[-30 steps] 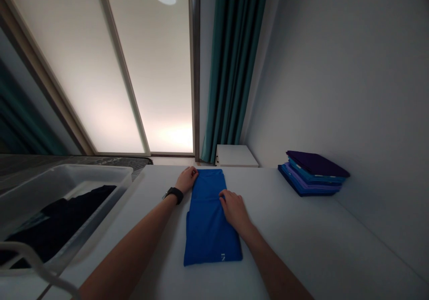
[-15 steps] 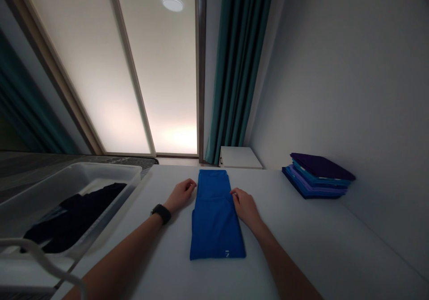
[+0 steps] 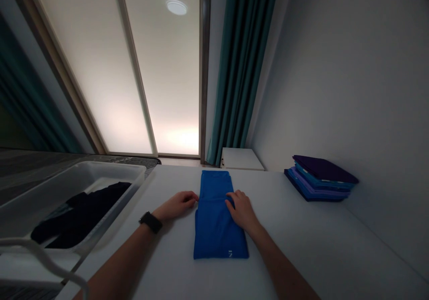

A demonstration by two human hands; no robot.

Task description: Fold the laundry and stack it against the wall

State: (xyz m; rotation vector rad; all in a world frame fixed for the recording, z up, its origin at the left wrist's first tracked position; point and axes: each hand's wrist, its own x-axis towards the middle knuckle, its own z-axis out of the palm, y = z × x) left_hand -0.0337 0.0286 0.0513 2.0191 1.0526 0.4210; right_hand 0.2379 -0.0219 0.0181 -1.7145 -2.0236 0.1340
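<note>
A blue folded garment (image 3: 219, 228) lies lengthwise on the white table (image 3: 174, 264), with small white lettering near its front edge. A fold line crosses it about a third of the way down from its far end. At its left edge, beside that line, my left hand (image 3: 179, 204) has its fingers curled together in a pinch against the fabric. A black watch is on that wrist. My right hand (image 3: 243, 210) rests over the garment's right edge, thumb and fingers apart, fingertips lying on the cloth.
A stack of folded dark purple, blue and violet garments (image 3: 321, 179) stands at the right by the wall. To the left, a translucent bin (image 3: 137, 175) holds dark clothing (image 3: 83, 215). A pale curved tube (image 3: 50, 264) crosses the lower left corner. A white cabinet (image 3: 241, 158) stands behind the table.
My left hand has come nearer me along the garment's left edge and now meets the fabric. My right hand has moved from beside the right edge onto the cloth, its fingers spreading.
</note>
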